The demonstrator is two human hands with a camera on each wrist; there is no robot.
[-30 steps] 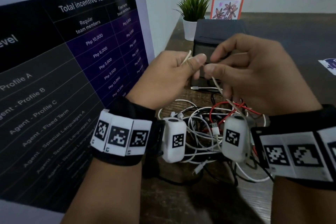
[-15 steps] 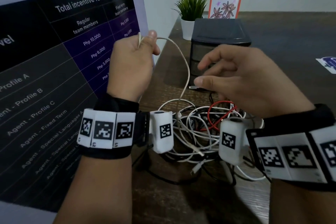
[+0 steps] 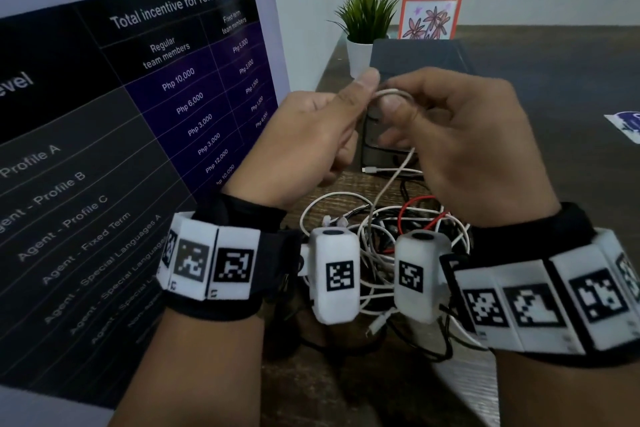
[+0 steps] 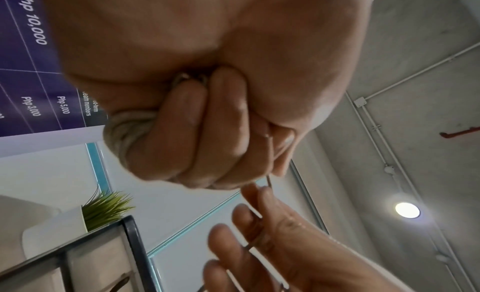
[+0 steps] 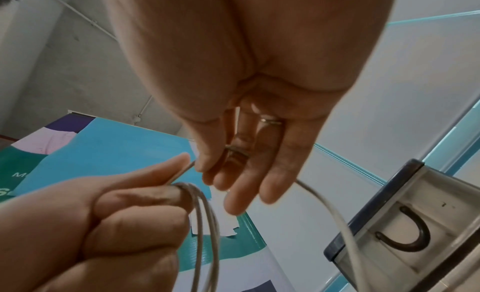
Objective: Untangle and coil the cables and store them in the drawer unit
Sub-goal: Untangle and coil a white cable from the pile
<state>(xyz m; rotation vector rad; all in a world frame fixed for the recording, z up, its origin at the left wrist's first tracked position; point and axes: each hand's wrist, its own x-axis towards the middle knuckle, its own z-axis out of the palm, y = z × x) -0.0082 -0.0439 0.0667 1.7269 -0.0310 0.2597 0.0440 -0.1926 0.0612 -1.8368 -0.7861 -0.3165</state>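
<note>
Drawer unit (image 3: 412, 55) shut, white cable (image 3: 393, 94) pinched in both hands, tangle (image 3: 377, 239) outside

Two hands, the left hand (image 3: 311, 135) and the right hand (image 3: 460, 146), meet in front of one dark drawer unit (image 3: 415, 55). One white cable (image 3: 393, 94) spans both hands. One tangled heap of cables (image 3: 377, 236) lies in front of the drawer unit; its white and black strands cannot be counted, and one red strand (image 3: 415, 204) shows. One potted plant (image 3: 367, 21) and one framed flower picture (image 3: 429, 17) stand behind the drawer unit. One printed poster (image 3: 138, 135) stands to its left.
</note>
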